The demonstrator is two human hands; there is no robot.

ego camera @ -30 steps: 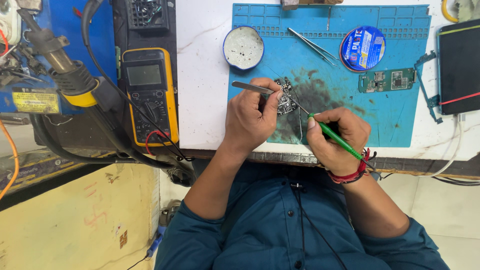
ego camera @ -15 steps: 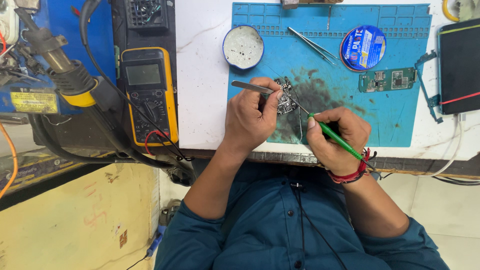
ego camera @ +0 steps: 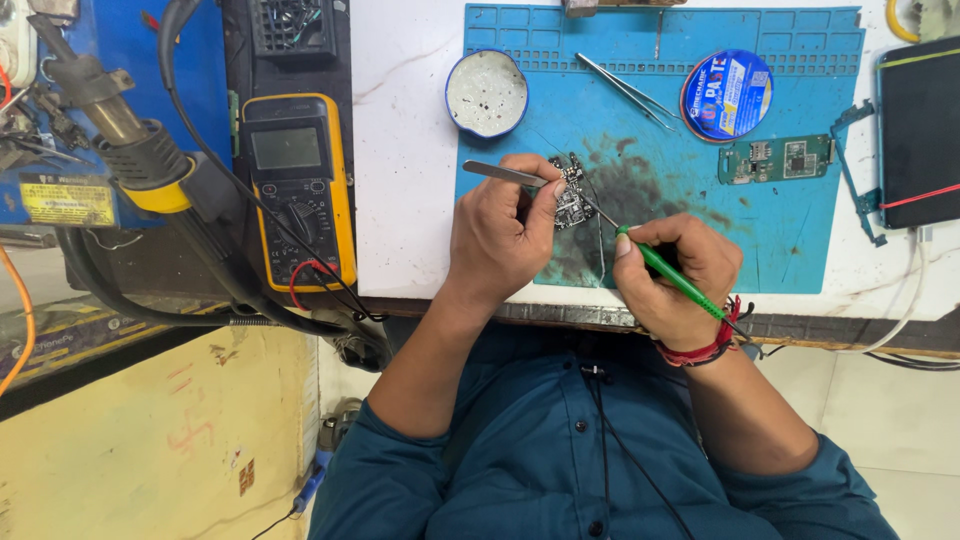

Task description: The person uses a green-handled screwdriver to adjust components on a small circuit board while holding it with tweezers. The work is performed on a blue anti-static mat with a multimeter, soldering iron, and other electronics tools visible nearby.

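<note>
- On the blue work mat (ego camera: 800,250) that covers the middle of the white counter (ego camera: 400,180), a small dark circuit board (ego camera: 570,195) lies near the mat's left half, over a dark, sooty stain.
- Left hand (ego camera: 495,235) rests on the mat just left of the board; its fingers (ego camera: 545,200) are pinched together on a pair of metal tweezers (ego camera: 500,173), whose free end sticks out to the left while the tips, hidden by the thumb, sit at the board.
- Right hand (ego camera: 675,275) rests just right of the board, fingers closed around a thin green-handled tool (ego camera: 680,280) in a pen grip; its fine metal tip (ego camera: 597,208) reaches up-left and touches the board's right edge.
- A red thread band (ego camera: 705,350) circles the right wrist.
- Farther back on the mat lie a second pair of tweezers (ego camera: 625,90), a round blue tin of paste (ego camera: 727,95) and a green circuit board (ego camera: 775,160), all well apart from the hands.
- A small round blue-rimmed dish (ego camera: 486,93) sits at the mat's upper left corner.
- Left of the counter, a yellow multimeter (ego camera: 297,190) lies face up, with a hot-air handpiece (ego camera: 120,140) beside it.
- A dark tablet-like device (ego camera: 920,130) sits at the right edge.
</note>
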